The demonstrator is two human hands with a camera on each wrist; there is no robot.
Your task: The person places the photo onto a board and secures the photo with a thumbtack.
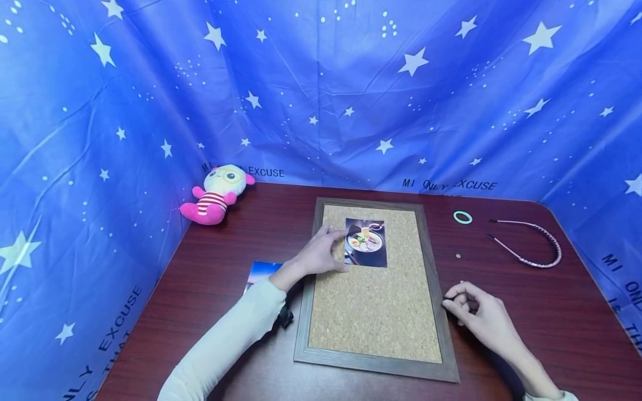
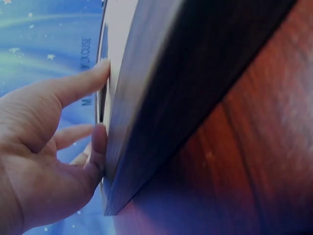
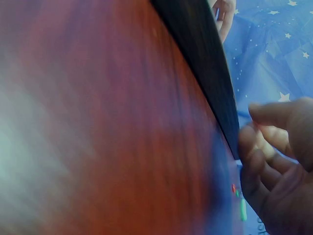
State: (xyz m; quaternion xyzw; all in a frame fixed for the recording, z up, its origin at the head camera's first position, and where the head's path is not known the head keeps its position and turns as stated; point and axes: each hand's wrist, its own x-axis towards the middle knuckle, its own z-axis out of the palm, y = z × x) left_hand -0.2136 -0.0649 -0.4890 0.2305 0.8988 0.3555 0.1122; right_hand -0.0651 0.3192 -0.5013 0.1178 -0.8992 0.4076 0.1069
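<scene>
A framed cork board lies on the table, and a photo of a noodle bowl rests on its upper part. My left hand reaches over the frame's left side, with thumb and fingers spread at the photo's left edge. In the left wrist view, the fingertips of the left hand touch down at the board's face. Beside the board's right edge is my right hand, its fingers curled and thumb near the index finger. Whether the right hand pinches something small cannot be seen.
A blue picture card lies partly under the left forearm. A pink plush toy sits at the back left. On the right are a mint-green ring, a headband and a small gold-coloured piece. A starry blue curtain surrounds the table.
</scene>
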